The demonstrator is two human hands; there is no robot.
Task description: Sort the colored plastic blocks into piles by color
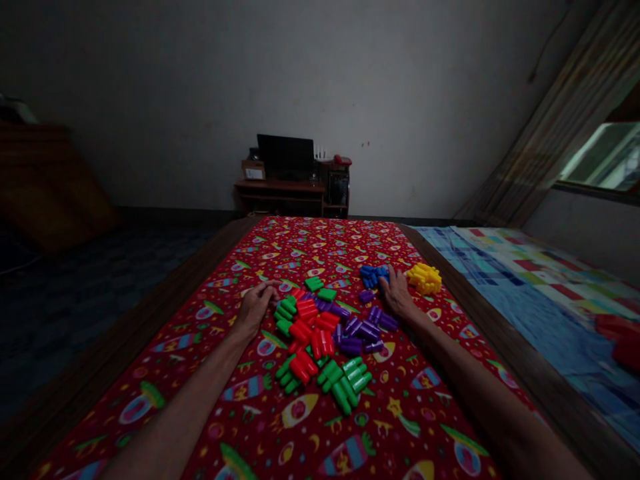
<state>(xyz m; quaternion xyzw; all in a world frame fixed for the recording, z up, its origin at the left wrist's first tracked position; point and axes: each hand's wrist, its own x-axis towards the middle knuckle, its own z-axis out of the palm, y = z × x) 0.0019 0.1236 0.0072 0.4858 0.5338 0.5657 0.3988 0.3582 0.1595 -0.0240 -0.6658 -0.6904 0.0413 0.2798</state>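
Observation:
My left hand [257,305] rests on the red patterned cloth at the left of the loose pile, its fingers loosely bent and apart, nothing visible in them. Beside its fingertips lie green plastic toy blocks [285,309] shaped like joined rounded pegs. My right hand [397,292] reaches farther out, fingers stretched and touching the edge of a small heap of blue blocks [374,275]. Just right of that hand is a heap of yellow blocks [425,279]. Red blocks [307,309] and purple blocks [367,330] lie mixed between my forearms, with more green blocks [345,381] nearer me.
The printed red cloth [345,247] covers a long table with dark wooden edges [200,263]. A desk [280,189] with a black monitor [286,157] stands against the far wall. At the right is a bed with a patchwork cover [540,270]; a wooden cabinet [47,187] stands left.

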